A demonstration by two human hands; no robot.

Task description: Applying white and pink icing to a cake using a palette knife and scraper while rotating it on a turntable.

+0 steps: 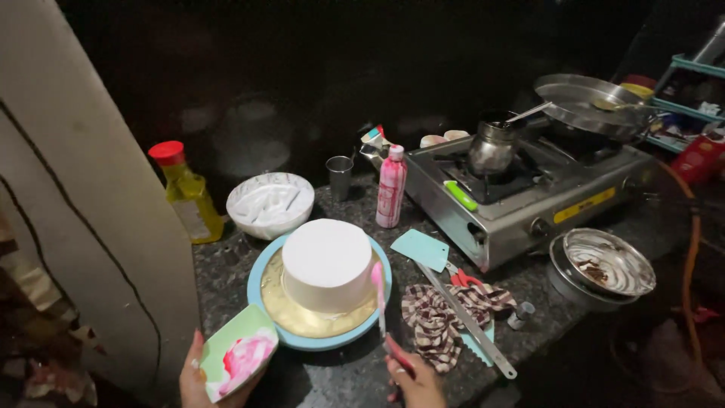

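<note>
At the front edge of the dark stone bench (529,295), the left hand (198,378) has its fingers closed under a small square dish (237,350) holding pink and white cream. The right hand (414,381) is wrapped around the red handle of a pink spatula (379,295), whose blade stands upright against the right side of the white cake (328,264).

The cake sits on a gold board on a pale blue turntable (266,317), near the front left of the bench. To lay colour on cleanly, I would judge that the blade should stay flat against the side and press lightly, with the dish kept close beside the turntable.

Behind the cake, a white bowl (270,202) holds smears of white cream. A pink-streaked squeeze bottle (391,187) stands just beside the stove (521,198), and a yellow bottle with a red cap (186,190) stands at the back left. On the stove, a steel pot (492,148) holds a spoon; its contents are hidden. At the right edge, a steel bowl (609,261) shows brown smears. A checked cloth (442,316) and a long knife (470,323) lie right of the turntable.
</note>
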